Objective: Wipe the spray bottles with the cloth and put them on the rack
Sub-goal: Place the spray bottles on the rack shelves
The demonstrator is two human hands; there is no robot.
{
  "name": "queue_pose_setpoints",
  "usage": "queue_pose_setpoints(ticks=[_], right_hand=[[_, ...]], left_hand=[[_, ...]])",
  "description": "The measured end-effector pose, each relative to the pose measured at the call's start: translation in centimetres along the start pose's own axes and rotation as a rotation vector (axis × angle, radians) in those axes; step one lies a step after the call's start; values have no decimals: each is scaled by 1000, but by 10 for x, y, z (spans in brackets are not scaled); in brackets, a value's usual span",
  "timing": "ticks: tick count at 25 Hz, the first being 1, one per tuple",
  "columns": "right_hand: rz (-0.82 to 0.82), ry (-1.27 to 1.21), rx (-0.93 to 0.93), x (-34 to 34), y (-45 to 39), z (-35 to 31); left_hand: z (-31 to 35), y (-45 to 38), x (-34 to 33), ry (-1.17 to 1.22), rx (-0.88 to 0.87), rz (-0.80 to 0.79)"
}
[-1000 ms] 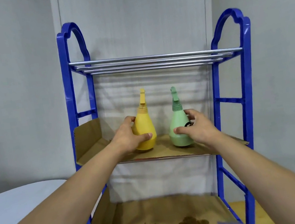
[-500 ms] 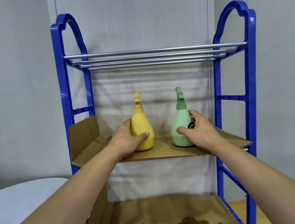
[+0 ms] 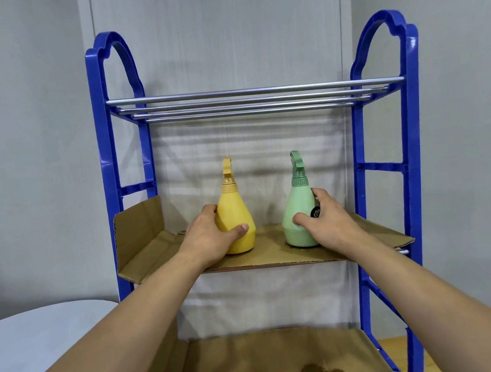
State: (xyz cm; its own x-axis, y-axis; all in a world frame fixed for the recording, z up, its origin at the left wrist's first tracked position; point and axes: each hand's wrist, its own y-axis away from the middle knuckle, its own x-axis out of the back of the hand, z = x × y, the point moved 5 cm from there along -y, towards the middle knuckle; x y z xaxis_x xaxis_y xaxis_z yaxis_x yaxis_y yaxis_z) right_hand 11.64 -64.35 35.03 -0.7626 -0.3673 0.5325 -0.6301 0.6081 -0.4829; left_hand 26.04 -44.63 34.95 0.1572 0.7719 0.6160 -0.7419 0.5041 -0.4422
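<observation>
Grey walls around your blue rack [image 3: 393, 140], cardboard [image 3: 374, 237] lining its middle shelf, your left hand [image 3: 210, 238] wrapping the yellow bottle [image 3: 235, 210], your right hand [image 3: 325, 221] gripping the green bottle [image 3: 298, 206], both apparently standing upright there.

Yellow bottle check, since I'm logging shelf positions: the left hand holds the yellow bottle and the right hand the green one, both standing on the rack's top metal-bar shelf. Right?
Not quite. In the head view the yellow bottle in the left hand and green bottle in the right hand stand on the cardboard-lined middle shelf, below the metal bars.
</observation>
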Motion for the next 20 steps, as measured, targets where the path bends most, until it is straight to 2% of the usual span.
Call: queue_pose_setpoints(ticks=[7, 12, 20], right_hand=[[3, -9, -3, 3, 7, 0], [113, -19, 2, 19, 32, -9], [272, -101, 120, 36, 133, -20]], left_hand=[[2, 7, -1, 8, 9, -3], [4, 23, 12, -10, 32, 22], [23, 139, 31, 78, -236, 172]])
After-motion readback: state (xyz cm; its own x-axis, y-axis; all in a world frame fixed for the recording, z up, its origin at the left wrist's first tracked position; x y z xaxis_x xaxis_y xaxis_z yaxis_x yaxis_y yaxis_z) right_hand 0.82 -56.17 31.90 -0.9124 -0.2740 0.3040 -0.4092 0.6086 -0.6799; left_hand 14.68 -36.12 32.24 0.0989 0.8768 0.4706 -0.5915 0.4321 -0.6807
